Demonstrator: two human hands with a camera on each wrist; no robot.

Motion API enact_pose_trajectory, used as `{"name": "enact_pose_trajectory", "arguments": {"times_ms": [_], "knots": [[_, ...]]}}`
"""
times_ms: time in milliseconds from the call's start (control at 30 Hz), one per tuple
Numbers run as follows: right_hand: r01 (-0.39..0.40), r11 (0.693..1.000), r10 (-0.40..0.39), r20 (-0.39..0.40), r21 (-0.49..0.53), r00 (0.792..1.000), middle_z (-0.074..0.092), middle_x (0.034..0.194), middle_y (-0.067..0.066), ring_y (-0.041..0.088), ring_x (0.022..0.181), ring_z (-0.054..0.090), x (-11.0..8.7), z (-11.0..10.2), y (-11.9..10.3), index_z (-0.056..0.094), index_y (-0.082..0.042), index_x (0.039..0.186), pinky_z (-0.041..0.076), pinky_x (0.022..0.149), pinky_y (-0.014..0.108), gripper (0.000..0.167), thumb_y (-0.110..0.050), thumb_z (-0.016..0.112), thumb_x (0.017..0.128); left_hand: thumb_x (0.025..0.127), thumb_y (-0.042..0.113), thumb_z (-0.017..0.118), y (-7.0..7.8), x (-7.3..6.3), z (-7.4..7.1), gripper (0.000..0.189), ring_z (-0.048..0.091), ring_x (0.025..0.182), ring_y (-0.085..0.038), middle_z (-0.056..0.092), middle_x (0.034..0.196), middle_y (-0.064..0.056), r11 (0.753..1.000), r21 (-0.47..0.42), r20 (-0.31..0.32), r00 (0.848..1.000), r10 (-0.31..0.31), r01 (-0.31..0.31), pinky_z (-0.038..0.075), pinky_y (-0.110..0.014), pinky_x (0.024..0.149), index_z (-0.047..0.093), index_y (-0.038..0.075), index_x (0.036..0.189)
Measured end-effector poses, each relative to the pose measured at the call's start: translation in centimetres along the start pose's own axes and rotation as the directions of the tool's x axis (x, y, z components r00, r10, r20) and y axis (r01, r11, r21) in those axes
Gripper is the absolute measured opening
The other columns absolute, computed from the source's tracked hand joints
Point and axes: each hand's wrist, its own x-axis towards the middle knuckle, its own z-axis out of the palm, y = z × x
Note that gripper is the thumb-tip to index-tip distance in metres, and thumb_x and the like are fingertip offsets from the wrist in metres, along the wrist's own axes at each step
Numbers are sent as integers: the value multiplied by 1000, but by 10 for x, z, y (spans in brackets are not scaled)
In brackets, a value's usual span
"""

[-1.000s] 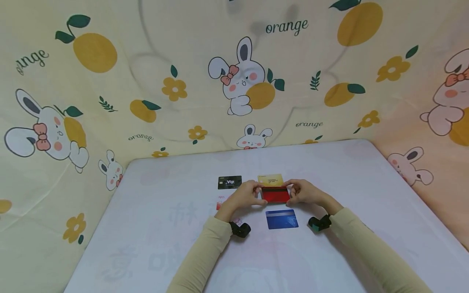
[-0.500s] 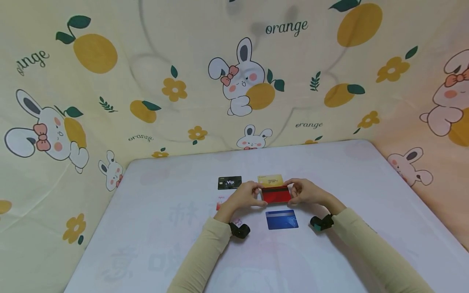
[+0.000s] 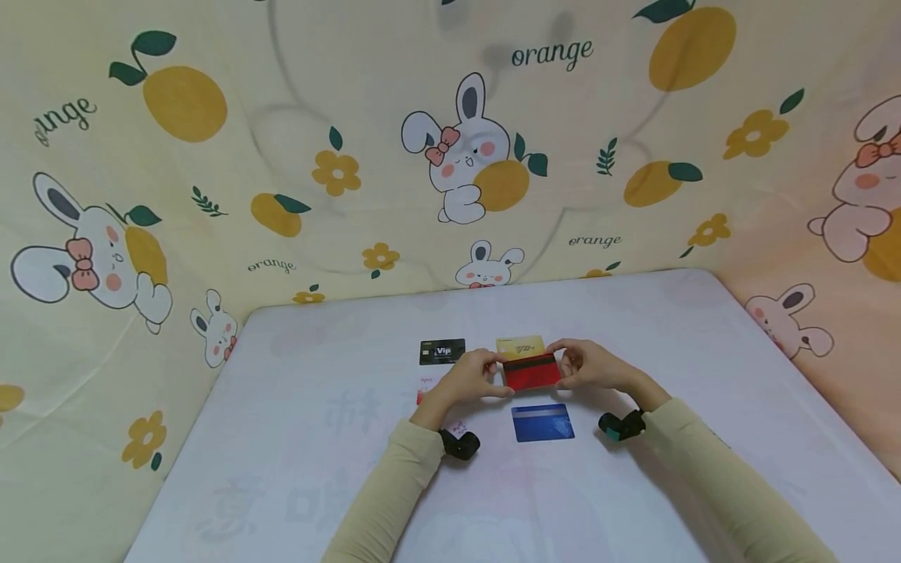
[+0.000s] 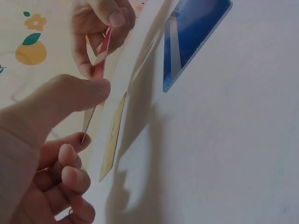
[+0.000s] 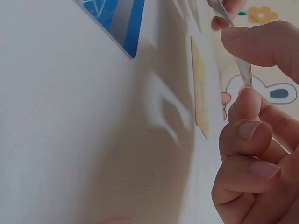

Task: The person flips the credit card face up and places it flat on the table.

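A red card with a black stripe [image 3: 531, 372] is held between both hands, raised over the table. My left hand [image 3: 470, 377] pinches its left end between thumb and fingertip, and my right hand [image 3: 591, 366] pinches its right end likewise. In the left wrist view the red card [image 4: 99, 70] appears nearly edge-on. Just behind it lies a gold card [image 3: 519, 346], its near edge covered by the red one. Toward me lies a blue card with a pale stripe [image 3: 543, 423]. Both wrist views show the held card apart from the tabletop.
At the left, a black card marked Vip [image 3: 442, 352] lies flat, with a white and red card [image 3: 425, 386] below it, partly hidden by my left hand. Another printed card [image 3: 458, 428] shows near my left wrist. Patterned cloth [image 3: 338, 234] hangs behind the white table [image 3: 281, 438].
My right hand has shifted slightly up and to the right, and the red card's right end has risen with it, so the card now tilts. The left hand stays nearly in place.
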Motion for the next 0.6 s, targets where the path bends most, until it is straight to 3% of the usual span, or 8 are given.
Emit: {"name": "enact_pose_trajectory", "arguments": {"times_ms": [300,600], "knots": [[22,999,-23,-24,-32,999,54,76,1,7,66,48,-1,0,-5,49,7,127,43,60,19,59,-8,75,77,75,25,82,-1,-2,2,55,41,72,-6,52,83,-6,1000,1,4,1000,1,-1,34,-16,63,64,5,123],[95,995,-95,-22,24,995,53,76,5,4,64,47,0,-1,-5,47,10,124,42,58,18,56,-1,72,75,76,27,82,-5,-3,3,52,41,72,-5,49,81,0,1000,-1,-5,1000,13,-13,34,-15,63,65,7,121]]}}
